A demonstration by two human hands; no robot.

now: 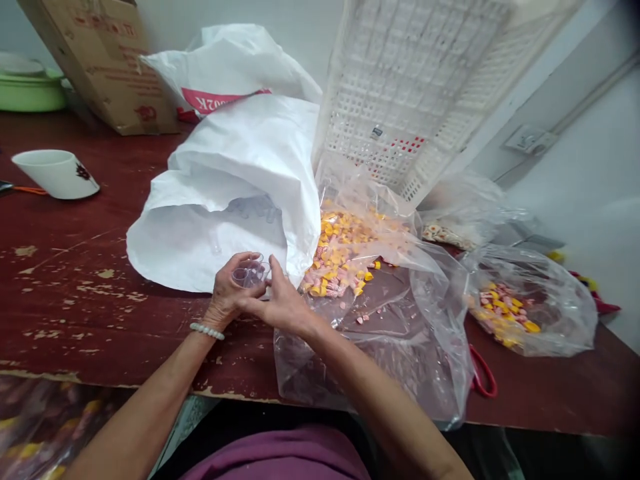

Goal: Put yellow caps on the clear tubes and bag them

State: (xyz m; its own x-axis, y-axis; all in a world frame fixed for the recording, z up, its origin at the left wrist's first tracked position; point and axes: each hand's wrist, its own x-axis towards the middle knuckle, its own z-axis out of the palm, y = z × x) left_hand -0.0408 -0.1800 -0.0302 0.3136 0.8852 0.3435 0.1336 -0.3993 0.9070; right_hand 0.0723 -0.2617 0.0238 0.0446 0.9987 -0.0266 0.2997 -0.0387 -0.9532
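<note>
Both my hands are together just in front of the open mouth of a white woven sack, holding a small cluster of clear plastic tubes with round rims facing up; left hand curled round the left side of the cluster, pale bead bracelet on that wrist; right hand closed on the right side, index finger up along the rims, thumb reaching across below towards the left fingers; exact tube count unclear, rims overlap; more clear pieces lie inside the sack, outlines faint; sack rests on a worn dark red table, paint chipped in spots; right of the sack, a clear plastic bag spread flat towards my side, with a pile of yellow and pink pieces on and under its film; further right, a smaller clear bag with similar pieces, and a red looped handle between the two bags, near the table edge; white plastic crate stands tilted behind the pile; white cup with a dark motif on the left; cardboard box and green basin at back left; wall socket at right.
</note>
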